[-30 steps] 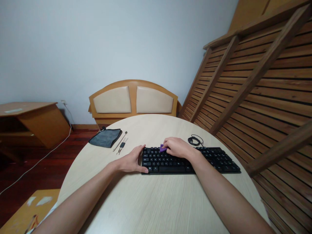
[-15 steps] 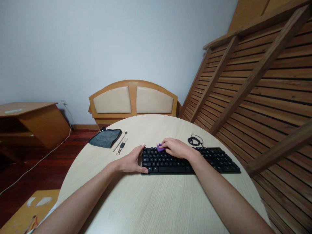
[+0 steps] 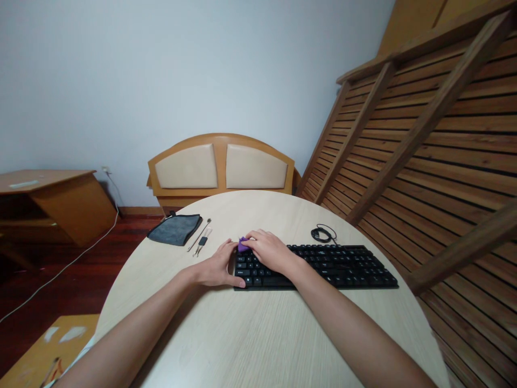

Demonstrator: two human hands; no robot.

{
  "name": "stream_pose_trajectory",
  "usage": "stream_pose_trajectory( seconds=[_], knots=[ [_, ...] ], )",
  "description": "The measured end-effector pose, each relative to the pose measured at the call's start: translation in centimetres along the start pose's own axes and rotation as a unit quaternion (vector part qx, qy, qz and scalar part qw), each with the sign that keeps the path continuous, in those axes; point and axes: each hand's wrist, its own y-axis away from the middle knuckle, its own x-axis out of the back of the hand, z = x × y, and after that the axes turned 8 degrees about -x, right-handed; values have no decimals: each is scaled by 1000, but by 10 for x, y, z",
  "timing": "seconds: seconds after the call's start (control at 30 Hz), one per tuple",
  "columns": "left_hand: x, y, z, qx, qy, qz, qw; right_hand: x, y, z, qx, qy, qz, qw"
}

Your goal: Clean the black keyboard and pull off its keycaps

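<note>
A black keyboard [image 3: 335, 269] lies flat on the round table, its keys facing up. My left hand [image 3: 218, 268] spans the keyboard's left end, thumb on the front corner and fingers at the back corner, holding it. In my right hand [image 3: 267, 250] is a small purple object [image 3: 243, 244], pinched over the keys at the back left corner; its exact kind is hard to make out. That hand covers part of the left-hand keys. Behind the keyboard rests its coiled black cable [image 3: 322, 234].
On the table's left side lie a grey cloth pouch [image 3: 174, 229], a thin metal stick tool [image 3: 199, 235] and a small wire tool with a black middle [image 3: 203, 241]. The pale round table [image 3: 250, 334] stands before a headboard [image 3: 220, 161]. Wooden slats [image 3: 436, 161] lean at right.
My right hand has moved left along the back row of keys with the purple object, close to my left fingers. My left hand and the keyboard stay nearly still.
</note>
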Motion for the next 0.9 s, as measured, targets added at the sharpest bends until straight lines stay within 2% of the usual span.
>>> stream_pose_trajectory(
  seconds=[0.13,0.57,0.67,0.77,0.9],
  knots=[
    [1,0,1,1,-14,-11,1000,-11,-5,-10,-5,16,-15,1000],
    [-1,0,-1,0,9,0,1000,-11,-1,-8,27,26,-15,999],
    [-1,1,-1,6,12,-1,1000,-5,4,-1,32,23,-13,999],
    [-1,2,0,19,6,-2,1000,2,15,14,11,14,-1,1000],
    [-3,2,0,-26,13,14,999,5,32,34,-18,6,-9,1000]
  ],
)
